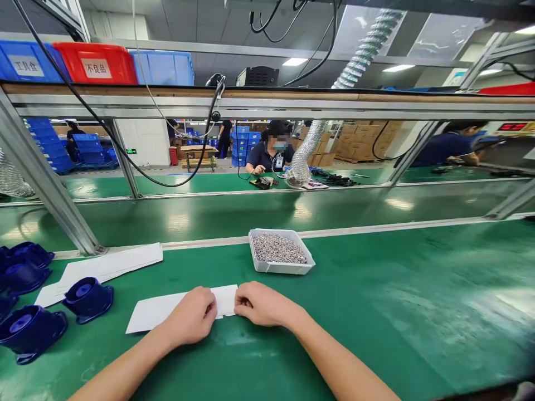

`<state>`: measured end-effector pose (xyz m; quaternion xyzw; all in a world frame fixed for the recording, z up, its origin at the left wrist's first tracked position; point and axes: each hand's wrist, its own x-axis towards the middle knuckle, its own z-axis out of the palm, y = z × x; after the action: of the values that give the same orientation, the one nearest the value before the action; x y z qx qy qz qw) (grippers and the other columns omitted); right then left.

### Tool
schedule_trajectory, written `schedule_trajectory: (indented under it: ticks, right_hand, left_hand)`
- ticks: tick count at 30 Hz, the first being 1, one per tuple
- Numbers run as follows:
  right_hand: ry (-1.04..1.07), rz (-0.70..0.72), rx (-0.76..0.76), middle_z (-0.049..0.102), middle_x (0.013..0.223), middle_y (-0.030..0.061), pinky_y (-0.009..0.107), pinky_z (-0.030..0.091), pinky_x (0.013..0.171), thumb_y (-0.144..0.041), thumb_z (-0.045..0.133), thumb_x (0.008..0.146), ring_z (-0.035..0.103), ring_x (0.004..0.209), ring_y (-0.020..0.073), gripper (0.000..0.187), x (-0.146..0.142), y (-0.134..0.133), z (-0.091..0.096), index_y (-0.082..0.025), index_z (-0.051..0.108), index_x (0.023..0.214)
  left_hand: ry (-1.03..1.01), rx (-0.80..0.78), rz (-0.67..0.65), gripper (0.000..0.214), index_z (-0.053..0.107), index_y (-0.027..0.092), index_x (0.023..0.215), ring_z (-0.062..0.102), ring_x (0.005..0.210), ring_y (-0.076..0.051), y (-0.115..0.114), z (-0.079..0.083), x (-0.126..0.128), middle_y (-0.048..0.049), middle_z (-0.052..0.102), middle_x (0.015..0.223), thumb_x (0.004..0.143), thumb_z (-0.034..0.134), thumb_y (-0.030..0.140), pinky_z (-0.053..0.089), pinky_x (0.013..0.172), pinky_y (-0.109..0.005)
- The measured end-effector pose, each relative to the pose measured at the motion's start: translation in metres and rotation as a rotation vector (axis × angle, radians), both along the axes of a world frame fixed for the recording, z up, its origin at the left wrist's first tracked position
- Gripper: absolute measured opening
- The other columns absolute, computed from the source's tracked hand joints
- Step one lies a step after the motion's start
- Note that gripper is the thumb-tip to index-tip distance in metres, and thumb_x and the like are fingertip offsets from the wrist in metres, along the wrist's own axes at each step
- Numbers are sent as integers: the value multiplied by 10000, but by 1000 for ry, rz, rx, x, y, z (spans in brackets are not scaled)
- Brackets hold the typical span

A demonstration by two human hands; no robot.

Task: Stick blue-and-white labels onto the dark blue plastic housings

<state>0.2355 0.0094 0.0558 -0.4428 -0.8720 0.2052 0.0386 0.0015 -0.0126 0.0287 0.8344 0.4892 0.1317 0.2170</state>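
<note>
A long white paper strip (pixel 156 311) lies slantwise on the green bench in front of me. My left hand (pixel 195 313) is closed over its middle, fingers curled with the tips hidden. At the strip's right end, my right hand (pixel 261 303) pinches the edge between thumb and curled fingers. Behind my hands sits a white tray (pixel 288 268) filled with small metal screws or pins. Further left, more white strips (pixel 112 264) lie in a loose stack beside a dark blue plastic part (pixel 88 298).
Several more blue plastic parts (pixel 31 329) stand at the left edge. A metal frame post (pixel 54 184) rises behind them to a shelf with blue bins and a red bin (pixel 96 62). Beyond the conveyor belt, a co-worker (pixel 273 150) in a mask sits at the opposite bench.
</note>
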Motion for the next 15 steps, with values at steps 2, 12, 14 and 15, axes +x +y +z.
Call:
schedule_trajectory:
  ticks: [2, 12, 14, 15]
  right_hand:
    - [-1, 2, 44, 720, 987, 29, 263, 388, 714, -226, 630, 948, 624, 859, 156, 99, -4, -2, -3, -175, 714, 948]
    - [-44, 5, 110, 662, 928, 73, 322, 307, 677, -242, 497, 1023, 551, 800, 191, 206, -6, 1, -10, -159, 517, 836]
    - [-37, 0, 77, 658, 881, 47, 309, 283, 642, -239, 507, 1009, 516, 742, 169, 217, 2, 3, -6, -164, 496, 806]
    - [-34, 2, 64, 654, 858, 37, 305, 274, 633, -234, 514, 999, 498, 722, 161, 221, 5, 4, -5, -165, 490, 791]
  left_hand:
    - [1, 0, 0, 131, 553, 156, 810, 531, 835, -209, 1, -2, 0, -64, 634, 880, 927, 500, 131, 378, 739, -327]
    - [154, 74, -97, 190, 584, 162, 901, 580, 961, -261, 2, 4, -28, -97, 637, 1032, 1016, 447, 226, 443, 815, -393]
    - [210, 89, -120, 204, 554, 154, 870, 581, 990, -288, 4, 5, -32, -118, 629, 1034, 1008, 405, 176, 454, 833, -423]
    - [230, 91, -128, 200, 543, 154, 862, 583, 994, -296, 5, 4, -33, -123, 629, 1029, 1003, 402, 167, 461, 833, -430]
